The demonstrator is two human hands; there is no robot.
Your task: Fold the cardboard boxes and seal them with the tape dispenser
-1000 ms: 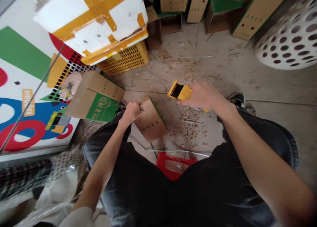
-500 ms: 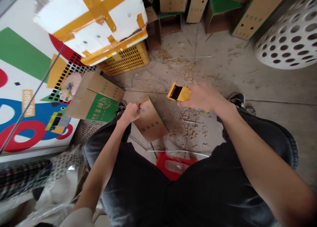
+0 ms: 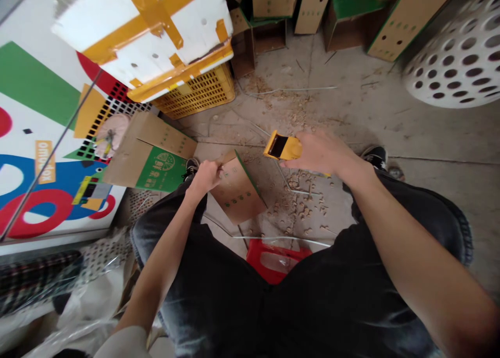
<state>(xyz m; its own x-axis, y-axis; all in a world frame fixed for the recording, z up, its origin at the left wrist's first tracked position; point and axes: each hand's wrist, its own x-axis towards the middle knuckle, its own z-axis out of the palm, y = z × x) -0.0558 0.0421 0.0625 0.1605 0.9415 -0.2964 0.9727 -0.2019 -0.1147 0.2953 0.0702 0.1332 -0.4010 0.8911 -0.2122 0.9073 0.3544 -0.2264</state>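
My left hand point(image 3: 205, 177) is closed on the upper corner of a small brown cardboard box point(image 3: 238, 191) with green dots and a green edge, held above my left knee. My right hand point(image 3: 322, 152) grips a yellow tool point(image 3: 283, 146) with a dark opening, held a little to the right of and above the box. The two do not touch. I sit with both legs in dark jeans spread apart, and a red stool point(image 3: 275, 261) shows between them.
A flattened green and brown carton point(image 3: 150, 160) lies left of my left shoe. A taped white foam box point(image 3: 144, 29) sits on a yellow crate point(image 3: 199, 92). Several cartons point(image 3: 273, 3) line the far wall. A white perforated basket point(image 3: 457, 61) stands at right. Wood shavings litter the floor.
My left hand has shifted slightly on the box corner. The yellow tool has barely moved.
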